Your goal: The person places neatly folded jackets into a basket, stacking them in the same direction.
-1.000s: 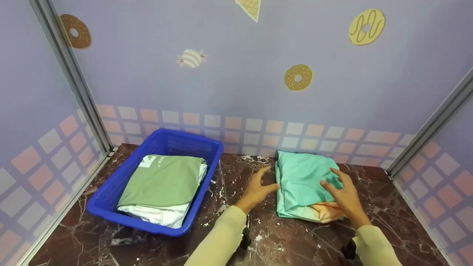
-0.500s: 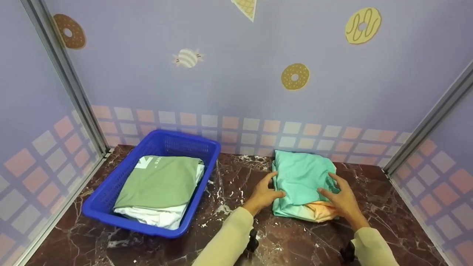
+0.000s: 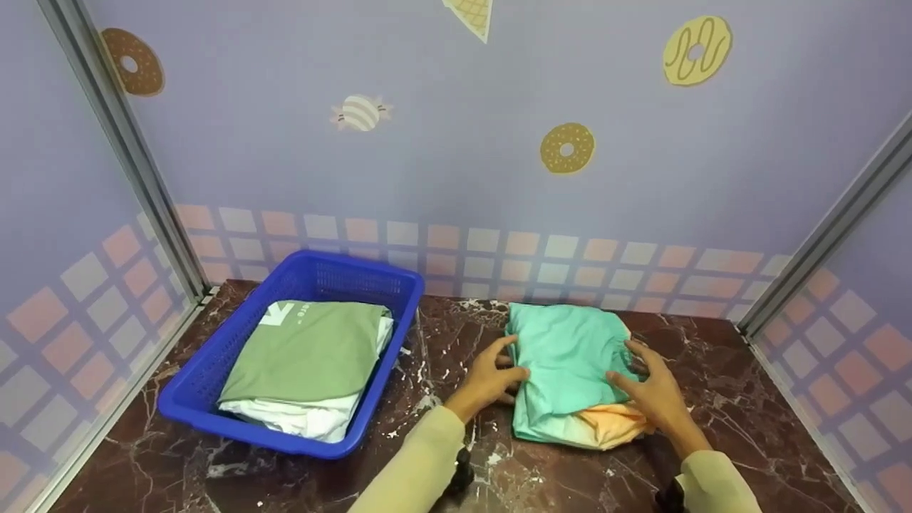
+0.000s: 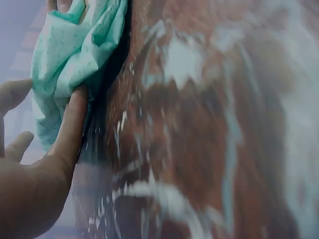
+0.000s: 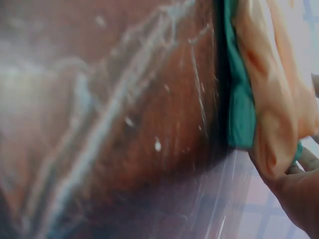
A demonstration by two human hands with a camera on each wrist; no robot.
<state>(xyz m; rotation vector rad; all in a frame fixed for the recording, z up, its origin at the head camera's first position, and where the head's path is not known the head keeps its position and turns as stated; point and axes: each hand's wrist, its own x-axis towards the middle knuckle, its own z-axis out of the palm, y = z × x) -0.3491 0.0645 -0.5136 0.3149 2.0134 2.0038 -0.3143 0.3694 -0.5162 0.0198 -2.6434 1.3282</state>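
Observation:
A folded garment [image 3: 566,360], teal with an orange part at its near right corner, lies on the dark marbled table right of centre. My left hand [image 3: 488,377] holds its left edge, the thumb on the top layer. In the left wrist view, one finger of the left hand [image 4: 50,164] lies against the teal cloth [image 4: 75,59] close to the tabletop. On the other side, my right hand [image 3: 655,392] grips the right edge, thumb over the cloth. The right wrist view has the right hand [image 5: 299,194] at the orange cloth [image 5: 271,99], its fingers partly hidden.
A blue plastic basket [image 3: 410,320] stands to the left, holding a folded green shirt [image 3: 306,356] on top of white cloth [image 3: 313,417]. Behind the table [image 3: 456,342] rises a purple wall [image 3: 456,142]; side panels close in at left and right.
My left hand came in to the garment's left edge. The garment then shifted left and a little toward me, with both hands at its sides. The basket stayed in place.

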